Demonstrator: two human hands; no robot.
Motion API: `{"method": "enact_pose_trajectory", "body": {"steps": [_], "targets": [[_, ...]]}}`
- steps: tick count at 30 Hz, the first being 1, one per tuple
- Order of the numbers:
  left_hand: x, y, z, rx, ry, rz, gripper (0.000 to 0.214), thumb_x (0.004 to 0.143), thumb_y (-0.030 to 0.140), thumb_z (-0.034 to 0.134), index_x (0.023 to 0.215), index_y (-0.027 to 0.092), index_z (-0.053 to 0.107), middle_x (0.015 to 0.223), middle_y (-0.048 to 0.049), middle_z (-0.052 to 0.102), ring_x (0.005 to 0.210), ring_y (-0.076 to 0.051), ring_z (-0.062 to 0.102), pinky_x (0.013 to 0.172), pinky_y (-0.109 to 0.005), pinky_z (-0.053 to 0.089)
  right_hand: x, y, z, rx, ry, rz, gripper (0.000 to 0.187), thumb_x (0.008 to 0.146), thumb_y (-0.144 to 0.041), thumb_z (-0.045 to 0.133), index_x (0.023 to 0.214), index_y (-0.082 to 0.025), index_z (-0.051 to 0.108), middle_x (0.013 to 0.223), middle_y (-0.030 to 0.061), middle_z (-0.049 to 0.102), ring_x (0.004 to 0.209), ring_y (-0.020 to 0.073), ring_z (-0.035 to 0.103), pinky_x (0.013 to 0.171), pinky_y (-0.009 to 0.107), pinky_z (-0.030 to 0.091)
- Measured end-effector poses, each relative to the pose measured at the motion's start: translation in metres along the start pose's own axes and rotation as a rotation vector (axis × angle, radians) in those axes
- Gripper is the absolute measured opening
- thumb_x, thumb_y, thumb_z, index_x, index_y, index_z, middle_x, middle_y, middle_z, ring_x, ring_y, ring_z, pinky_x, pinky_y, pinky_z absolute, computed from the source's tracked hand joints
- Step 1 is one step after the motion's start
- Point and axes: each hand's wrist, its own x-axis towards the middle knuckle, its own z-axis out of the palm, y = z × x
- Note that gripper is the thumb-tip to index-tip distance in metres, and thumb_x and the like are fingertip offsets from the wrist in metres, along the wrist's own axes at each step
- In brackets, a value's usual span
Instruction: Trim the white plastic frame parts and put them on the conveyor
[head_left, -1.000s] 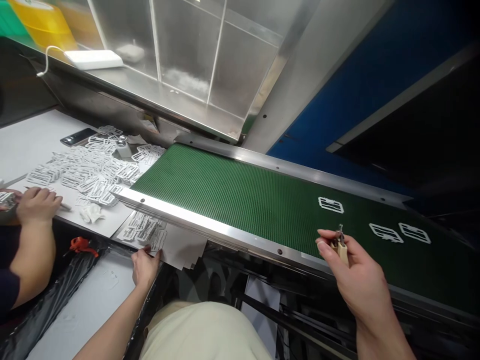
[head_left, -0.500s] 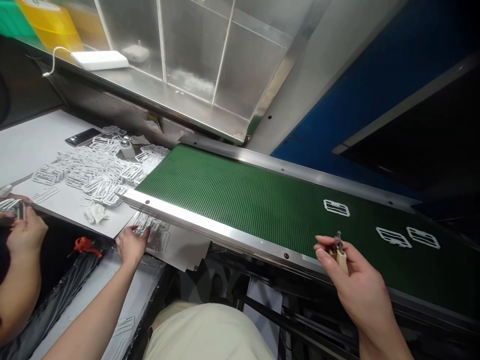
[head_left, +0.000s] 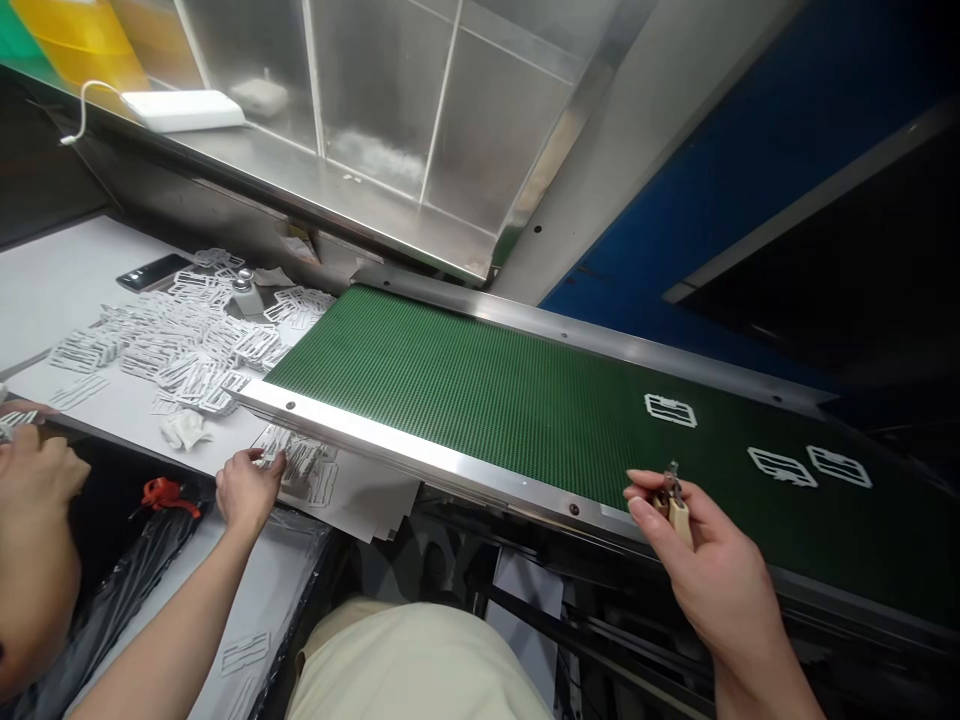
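My right hand (head_left: 712,545) is closed around a small pair of nippers (head_left: 677,510) with beige handles, their metal tip pointing up. It hovers over the near rail of the green conveyor belt (head_left: 450,390). Below the belt's left end, my left hand (head_left: 250,488) has its fingers and thumb curled on the edge of a heap of thin white plastic frames (head_left: 304,460); its fingertips are partly hidden. On the belt, a slatted white frame (head_left: 670,410) lies just beyond the nippers, and two others (head_left: 782,467) rest farther right.
A large pile of white frames (head_left: 172,335) covers part of the white table, with a pump bottle (head_left: 246,293) and a phone (head_left: 154,271) behind. Another person's hand (head_left: 45,470) works at far left. Orange-handled cutters (head_left: 169,494) lie near the table edge.
The view has shifted slightly, moving the scene a little left. The other person's hand has turned and moved left. My hands keep nearly the same poses, nippers still in the right.
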Motion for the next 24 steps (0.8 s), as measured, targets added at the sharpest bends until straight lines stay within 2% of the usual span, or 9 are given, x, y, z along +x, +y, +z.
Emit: {"method": "enact_pose_trajectory", "body": {"steps": [6,11,13,15,17,19,24], "targets": [[0.005,-0.019,-0.006,0.032,0.021,0.033,0.058,0.100,0.065,0.067,0.133,0.017,0.068,0.133,-0.0159,0.071,0.136,-0.038,0.063,0.112,-0.061,0.054,-0.001,-0.006,-0.001,-0.012,-0.002,0.001,0.048,0.085,-0.064,0.079,0.117,-0.029,0.083,0.113,0.0063,0.087,0.107,0.0310,0.083,0.088,0.033,0.069],[-0.035,-0.019,0.008,0.045,0.101,0.127,0.069,0.100,0.070,0.060,0.141,0.015,0.062,0.142,-0.0217,0.060,0.136,-0.042,0.059,0.113,-0.060,0.051,-0.002,-0.004,0.001,-0.007,0.004,-0.028,0.047,0.087,-0.063,0.079,0.118,-0.027,0.083,0.111,0.0080,0.087,0.104,0.0316,0.084,0.085,0.034,0.070],[-0.053,-0.015,0.013,0.064,0.102,0.195,0.067,0.099,0.067,0.062,0.140,0.013,0.061,0.141,-0.0225,0.060,0.136,-0.043,0.057,0.115,-0.059,0.049,-0.003,-0.002,0.002,-0.010,-0.011,-0.038,0.047,0.088,-0.062,0.079,0.119,-0.026,0.082,0.112,0.0086,0.087,0.104,0.0317,0.084,0.084,0.034,0.069],[-0.061,-0.007,0.015,0.086,0.090,0.263,0.061,0.101,0.062,0.062,0.139,0.014,0.061,0.143,-0.0209,0.060,0.139,-0.042,0.055,0.117,-0.058,0.047,-0.004,-0.001,0.003,-0.018,-0.026,-0.033,0.047,0.089,-0.062,0.078,0.120,-0.026,0.082,0.112,0.0086,0.087,0.105,0.0316,0.084,0.085,0.035,0.069],[-0.054,0.005,0.016,0.109,0.064,0.323,0.055,0.103,0.057,0.062,0.141,0.017,0.060,0.144,-0.0170,0.063,0.142,-0.039,0.054,0.119,-0.057,0.045,-0.005,-0.003,0.005,-0.024,-0.027,-0.022,0.047,0.088,-0.063,0.078,0.119,-0.027,0.082,0.113,0.0084,0.086,0.106,0.0314,0.083,0.087,0.036,0.069],[-0.034,0.022,0.017,0.139,0.023,0.361,0.050,0.103,0.055,0.064,0.139,0.019,0.063,0.141,-0.0137,0.067,0.144,-0.037,0.054,0.121,-0.058,0.043,-0.006,-0.008,0.007,-0.022,-0.029,-0.018,0.047,0.088,-0.062,0.078,0.118,-0.027,0.082,0.114,0.0085,0.086,0.106,0.0315,0.083,0.088,0.036,0.069],[0.016,0.063,0.034,0.215,-0.132,0.400,0.034,0.099,0.048,0.076,0.114,0.018,0.075,0.130,-0.0113,0.074,0.137,-0.035,0.062,0.119,-0.061,0.048,-0.011,-0.015,0.010,-0.025,-0.063,-0.021,0.045,0.089,-0.061,0.077,0.120,-0.029,0.081,0.114,0.0070,0.086,0.108,0.0303,0.082,0.091,0.036,0.068]]}}
